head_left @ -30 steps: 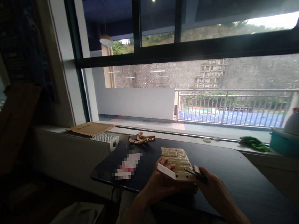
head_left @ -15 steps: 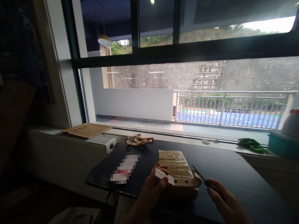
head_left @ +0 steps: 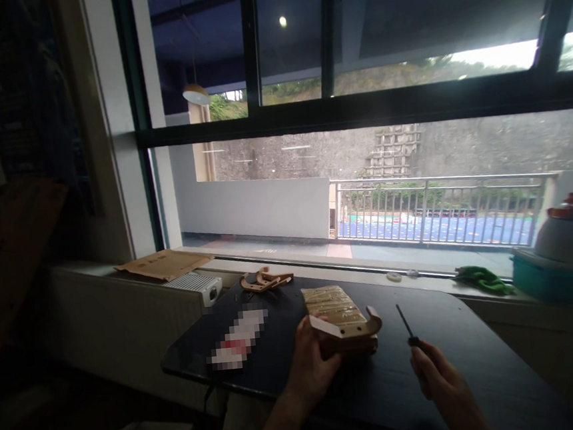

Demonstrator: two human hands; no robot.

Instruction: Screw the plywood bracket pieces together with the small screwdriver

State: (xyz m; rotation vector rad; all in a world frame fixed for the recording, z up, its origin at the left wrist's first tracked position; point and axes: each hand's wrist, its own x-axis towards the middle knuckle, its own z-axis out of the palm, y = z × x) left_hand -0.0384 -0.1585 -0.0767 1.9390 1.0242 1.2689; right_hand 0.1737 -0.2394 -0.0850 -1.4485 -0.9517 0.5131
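A curved wooden hook (head_left: pixel 357 330) with two dark holes is gripped by my left hand (head_left: pixel 312 352) at its flat left end. Its rounded tip curls upward on the right. Just behind and under it lies a tape-wrapped cardboard package (head_left: pixel 330 303) on the dark table. Off to the right, my right hand (head_left: pixel 436 366) is closed around the dark handle of a screwdriver (head_left: pixel 405 322). The thin shaft points up and away, apart from the hook. Some fingers of my left hand are hidden behind the wood.
More curved wooden pieces (head_left: pixel 266 281) lie at the back of the black table (head_left: pixel 457 334). A blurred-out white and red item (head_left: pixel 240 343) is at the left. Along the windowsill are flat cardboard (head_left: pixel 164 264), a green cloth (head_left: pixel 483 281) and a teal container (head_left: pixel 537 276).
The screwdriver has moved away from the hook to the right and now points more upright. My left hand has shifted its hold, and the hook is tilted with its curl raised.
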